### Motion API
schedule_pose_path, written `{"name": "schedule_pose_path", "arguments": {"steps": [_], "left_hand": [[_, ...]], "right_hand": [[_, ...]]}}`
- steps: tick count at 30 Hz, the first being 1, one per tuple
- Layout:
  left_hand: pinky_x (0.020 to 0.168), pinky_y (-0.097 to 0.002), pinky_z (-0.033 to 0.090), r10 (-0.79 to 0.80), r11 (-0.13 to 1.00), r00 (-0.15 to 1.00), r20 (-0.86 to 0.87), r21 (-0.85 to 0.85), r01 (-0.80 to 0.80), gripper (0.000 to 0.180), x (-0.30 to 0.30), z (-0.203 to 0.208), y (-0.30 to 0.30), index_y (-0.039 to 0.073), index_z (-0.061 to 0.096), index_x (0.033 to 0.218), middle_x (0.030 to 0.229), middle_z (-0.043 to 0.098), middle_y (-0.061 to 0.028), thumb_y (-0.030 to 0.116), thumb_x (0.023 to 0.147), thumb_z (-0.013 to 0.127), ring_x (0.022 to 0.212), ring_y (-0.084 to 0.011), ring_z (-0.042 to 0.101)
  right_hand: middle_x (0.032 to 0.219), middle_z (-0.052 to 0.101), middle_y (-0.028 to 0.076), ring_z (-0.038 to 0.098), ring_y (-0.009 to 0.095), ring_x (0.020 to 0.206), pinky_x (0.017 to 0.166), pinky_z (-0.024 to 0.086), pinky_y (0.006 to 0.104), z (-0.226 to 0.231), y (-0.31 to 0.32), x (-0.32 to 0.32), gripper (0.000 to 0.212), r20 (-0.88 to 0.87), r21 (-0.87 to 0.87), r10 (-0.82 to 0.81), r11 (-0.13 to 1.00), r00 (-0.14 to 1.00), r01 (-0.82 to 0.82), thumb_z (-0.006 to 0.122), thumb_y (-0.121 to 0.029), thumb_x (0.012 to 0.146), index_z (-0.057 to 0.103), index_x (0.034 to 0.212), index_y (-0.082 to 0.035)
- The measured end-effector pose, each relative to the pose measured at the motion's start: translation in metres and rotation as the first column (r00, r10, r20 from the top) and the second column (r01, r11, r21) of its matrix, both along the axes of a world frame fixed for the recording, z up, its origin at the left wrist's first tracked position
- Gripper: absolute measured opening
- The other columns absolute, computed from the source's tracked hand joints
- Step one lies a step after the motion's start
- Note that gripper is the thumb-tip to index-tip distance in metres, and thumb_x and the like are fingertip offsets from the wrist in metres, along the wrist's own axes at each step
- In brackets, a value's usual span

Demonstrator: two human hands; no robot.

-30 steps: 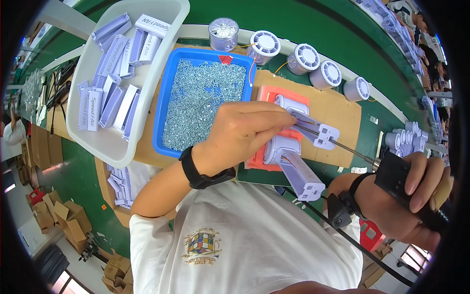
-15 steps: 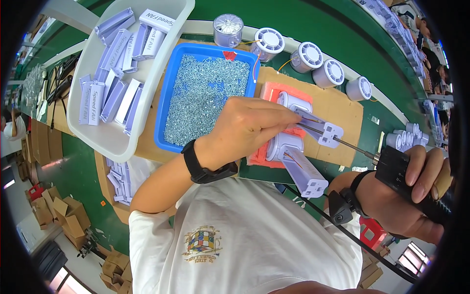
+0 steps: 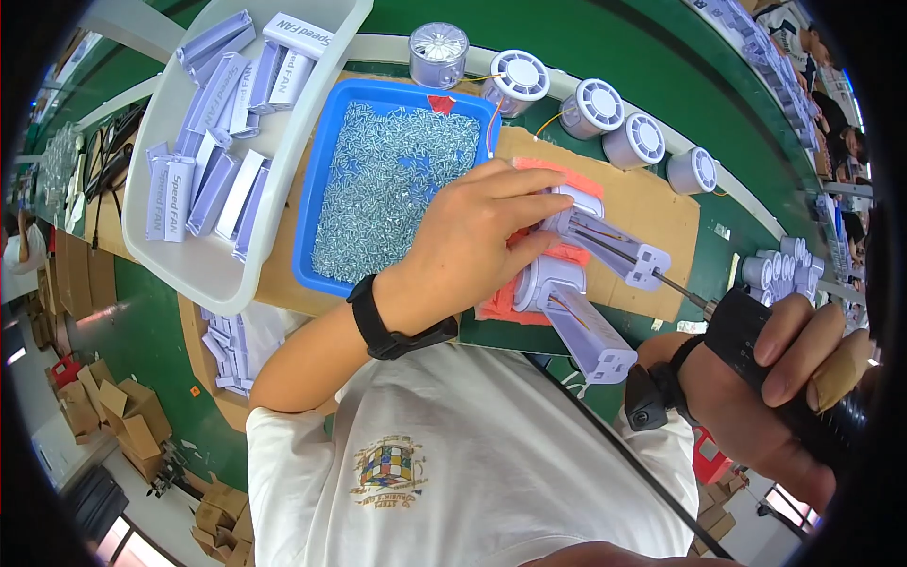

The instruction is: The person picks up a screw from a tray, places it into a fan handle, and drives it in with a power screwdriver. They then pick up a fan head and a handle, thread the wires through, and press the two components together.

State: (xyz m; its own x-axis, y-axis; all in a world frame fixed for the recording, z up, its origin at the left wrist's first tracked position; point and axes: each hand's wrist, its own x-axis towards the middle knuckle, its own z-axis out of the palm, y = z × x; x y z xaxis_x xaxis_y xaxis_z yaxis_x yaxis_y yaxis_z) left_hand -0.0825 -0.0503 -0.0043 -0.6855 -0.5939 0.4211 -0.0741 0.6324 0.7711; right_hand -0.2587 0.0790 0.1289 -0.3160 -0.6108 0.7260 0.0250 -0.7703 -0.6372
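My right hand (image 3: 742, 397) grips a black electric screwdriver (image 3: 732, 326), its long thin bit entering the end of a pale lavender handle (image 3: 619, 250) and running along inside it. That handle belongs to the farther of two handheld fans. My left hand (image 3: 477, 227) holds this fan at its round head (image 3: 584, 200), fingers stretched over it and the thumb at its near side. Whatever lies at the bit's tip is hidden. Closer to me a second fan (image 3: 590, 340) rests beside it, wires showing in its handle. Both heads lie on a red-pink padded holder (image 3: 505, 300).
A blue tray (image 3: 304, 222) of small screws sits left of the fans. Beyond it stands a white bin (image 3: 248, 274) of lavender handle covers. Several round fan heads (image 3: 592, 109) line the back over cardboard (image 3: 661, 213). A dark cable (image 3: 614, 435) crosses near my right arm.
My left fingers have shifted from the handle's inside onto the fan head and spread apart. The screwdriver has moved slightly left and down, its bit still in the handle.
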Motion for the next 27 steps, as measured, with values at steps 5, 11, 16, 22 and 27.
{"name": "schedule_pose_path", "arguments": {"steps": [5, 11, 16, 22, 27], "left_hand": [[0.083, -0.0380, 0.058, 0.000, 1.000, 1.000, 0.004, 0.000, 0.000, 0.034, 0.000, -0.001, 0.001, 0.006, 0.076, 0.105, 0.116, 0.072, -0.0090, 0.010, 0.071, 0.081, 0.097, -0.0284, 0.066], [0.084, -0.0384, 0.057, 0.007, 1.000, 1.000, 0.005, -0.002, -0.007, 0.034, 0.001, -0.002, 0.001, 0.006, 0.076, 0.105, 0.116, 0.072, -0.0088, 0.010, 0.072, 0.081, 0.098, -0.0284, 0.067], [0.084, -0.0385, 0.057, 0.007, 1.000, 1.000, 0.003, -0.006, -0.007, 0.033, 0.000, -0.002, 0.001, 0.006, 0.076, 0.105, 0.115, 0.071, -0.0086, 0.010, 0.072, 0.081, 0.099, -0.0285, 0.067], [0.074, -0.0356, 0.057, 0.023, 0.999, 0.999, -0.037, -0.032, -0.024, 0.035, -0.001, -0.003, 0.001, 0.004, 0.076, 0.104, 0.115, 0.072, -0.0094, 0.008, 0.071, 0.085, 0.088, -0.0263, 0.066], [0.075, -0.0353, 0.057, 0.022, 1.000, 1.000, -0.011, -0.019, -0.022, 0.034, 0.000, -0.001, 0.002, 0.004, 0.076, 0.103, 0.115, 0.072, -0.0090, 0.008, 0.071, 0.085, 0.089, -0.0262, 0.066]], "right_hand": [[0.085, 0.048, -0.001, 0.050, 0.010, 0.069, 0.062, 0.037, 0.0276, 0.000, -0.002, 0.001, 0.065, -0.038, -0.012, 0.007, 1.000, 0.999, -0.008, 0.076, -0.064, 0.082, 0.057, 0.114, -0.011], [0.086, 0.048, -0.001, 0.051, 0.010, 0.068, 0.062, 0.038, 0.0279, 0.000, -0.007, 0.002, 0.068, -0.082, -0.034, 0.012, 0.999, 0.997, -0.015, 0.075, -0.066, 0.081, 0.057, 0.116, -0.011], [0.087, 0.049, -0.001, 0.050, 0.010, 0.067, 0.061, 0.038, 0.0281, -0.003, -0.013, 0.000, 0.069, -0.099, -0.046, 0.013, 0.999, 0.995, -0.018, 0.075, -0.068, 0.081, 0.056, 0.117, -0.012], [0.088, 0.049, -0.001, 0.050, 0.010, 0.066, 0.061, 0.038, 0.0280, -0.012, -0.021, 0.003, 0.069, -0.101, -0.030, 0.033, 0.999, 0.994, -0.036, 0.074, -0.067, 0.082, 0.056, 0.121, -0.013], [0.090, 0.050, -0.002, 0.049, 0.011, 0.065, 0.061, 0.038, 0.0280, -0.013, -0.025, 0.008, 0.068, -0.117, -0.036, 0.043, 0.998, 0.992, -0.047, 0.073, -0.066, 0.083, 0.056, 0.124, -0.014]]}}
